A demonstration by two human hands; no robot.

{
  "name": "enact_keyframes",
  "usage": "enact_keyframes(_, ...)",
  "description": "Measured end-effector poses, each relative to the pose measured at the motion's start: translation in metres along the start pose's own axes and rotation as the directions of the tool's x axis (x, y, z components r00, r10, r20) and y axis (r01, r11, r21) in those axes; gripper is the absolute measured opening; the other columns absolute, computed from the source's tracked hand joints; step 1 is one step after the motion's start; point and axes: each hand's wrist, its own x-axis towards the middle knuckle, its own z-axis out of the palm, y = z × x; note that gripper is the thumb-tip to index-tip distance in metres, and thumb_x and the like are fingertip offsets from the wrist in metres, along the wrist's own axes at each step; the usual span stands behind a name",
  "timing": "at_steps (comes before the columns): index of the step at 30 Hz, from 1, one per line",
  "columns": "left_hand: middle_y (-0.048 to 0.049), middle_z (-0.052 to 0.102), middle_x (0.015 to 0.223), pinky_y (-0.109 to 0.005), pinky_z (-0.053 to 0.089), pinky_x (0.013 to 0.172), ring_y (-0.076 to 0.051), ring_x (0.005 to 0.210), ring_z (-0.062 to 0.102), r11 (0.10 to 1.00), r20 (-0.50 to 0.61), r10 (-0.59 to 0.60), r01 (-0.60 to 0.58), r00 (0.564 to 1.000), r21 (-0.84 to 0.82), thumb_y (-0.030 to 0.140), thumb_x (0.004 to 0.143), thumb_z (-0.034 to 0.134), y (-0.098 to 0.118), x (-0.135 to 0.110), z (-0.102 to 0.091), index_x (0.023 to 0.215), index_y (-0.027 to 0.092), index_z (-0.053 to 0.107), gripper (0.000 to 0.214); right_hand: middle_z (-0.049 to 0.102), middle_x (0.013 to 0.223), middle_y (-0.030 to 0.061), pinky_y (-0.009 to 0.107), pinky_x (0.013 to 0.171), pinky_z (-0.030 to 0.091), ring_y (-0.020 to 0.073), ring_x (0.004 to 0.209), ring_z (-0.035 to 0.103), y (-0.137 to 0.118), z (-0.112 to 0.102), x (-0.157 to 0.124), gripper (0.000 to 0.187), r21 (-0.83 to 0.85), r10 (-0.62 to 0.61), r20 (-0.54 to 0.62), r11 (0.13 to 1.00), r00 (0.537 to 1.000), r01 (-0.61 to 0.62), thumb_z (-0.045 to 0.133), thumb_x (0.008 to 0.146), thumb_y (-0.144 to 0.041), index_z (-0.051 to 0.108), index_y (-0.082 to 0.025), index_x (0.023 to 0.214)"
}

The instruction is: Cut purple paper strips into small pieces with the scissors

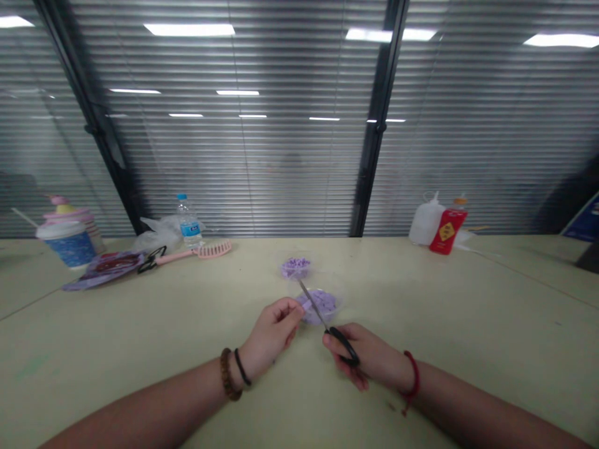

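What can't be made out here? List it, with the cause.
All in the head view:
The purple strip: its held end, covered by the left hand.
Nearer purple pieces: number, blurred and partly behind the scissors.
Red bottle: small lettering, blurred.
Blue panel: its full shape, cut off by the right edge.

Head-worn view, facing forward and down

In front of you, the pale yellow surface (187, 330) carries a far clear container (283, 275) and, though blurred, probably a near clear container (339, 300). On your left stand a blue cup (72, 248) and a water bottle (189, 226), near a pink hairbrush (214, 250); on your right, a white squeeze bottle (423, 223) and a red container (447, 232).
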Motion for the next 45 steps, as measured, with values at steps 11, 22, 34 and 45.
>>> enact_keyframes(11,0.0094,0.035,0.040,-0.014,0.019,0.032,-0.003,0.032,0.026,0.999,-0.054,0.019,-0.022,0.998,-0.048,0.045,0.073,0.052,0.0044,-0.0023,0.0015,0.069,0.016,0.047,0.030,0.049,0.045,-0.0008,0.015,0.031,0.036,0.0067,0.032,0.046,0.0015,-0.0043,-0.0004,0.055,0.096,-0.066,0.106,0.994,0.992,0.056,0.051,0.064,-0.066,0.048,-0.011,0.058)
enact_keyframes(22,0.0084,0.036,0.041,-0.015,0.020,0.034,-0.003,0.033,0.028,1.000,-0.032,0.012,-0.012,0.999,0.007,0.044,0.074,0.052,0.0016,-0.0045,0.0048,0.065,0.015,0.046,0.031,0.048,0.045,0.0003,0.015,0.032,0.036,0.0059,0.033,0.045,0.0007,-0.0001,-0.0006,0.058,0.009,-0.074,0.185,0.997,0.980,0.073,0.051,0.065,-0.067,0.049,-0.011,0.055)
enact_keyframes(34,0.0085,0.035,0.040,-0.016,0.019,0.034,-0.004,0.033,0.027,1.000,-0.015,0.011,-0.011,1.000,0.029,0.046,0.073,0.052,0.0049,-0.0048,0.0061,0.066,0.015,0.047,0.031,0.049,0.045,-0.0003,0.014,0.031,0.035,0.0056,0.031,0.045,-0.0005,0.0008,-0.0009,0.056,0.025,-0.038,0.155,0.999,0.987,0.035,0.054,0.062,-0.067,0.048,-0.011,0.057)
enact_keyframes(45,0.0081,0.036,0.042,-0.016,0.021,0.032,-0.004,0.032,0.029,0.999,-0.051,0.017,-0.015,0.999,0.048,0.044,0.074,0.051,0.0008,0.0033,-0.0003,0.064,0.016,0.047,0.030,0.042,0.041,-0.0061,0.014,0.024,0.027,0.0033,0.026,0.035,0.0075,-0.0053,0.0056,0.052,0.213,-0.051,-0.018,0.975,0.999,0.054,0.055,0.066,-0.064,0.043,-0.014,0.059)
